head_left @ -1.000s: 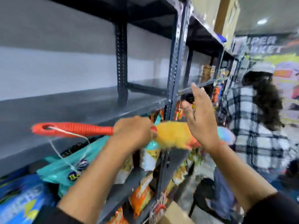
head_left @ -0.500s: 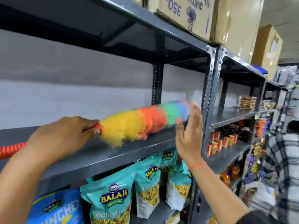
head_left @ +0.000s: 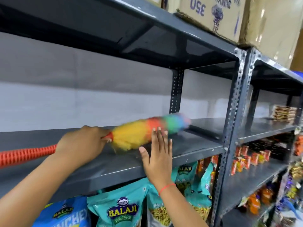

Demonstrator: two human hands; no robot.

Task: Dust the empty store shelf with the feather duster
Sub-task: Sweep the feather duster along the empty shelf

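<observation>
Shelf (head_left: 188,145): left hand (head_left: 82,143) grips duster (head_left: 139,133), right hand (head_left: 157,154) flat.

Single view, head-worn wide-angle camera; faces forward and slightly down along a grey metal shelf (head_left: 188,149) at about chest height, angled toward the right; close range, both forearms entering from the bottom edge; shelf underside above and snack bags (head_left: 122,212) below fill the frame; lines bow at the edges.
</observation>
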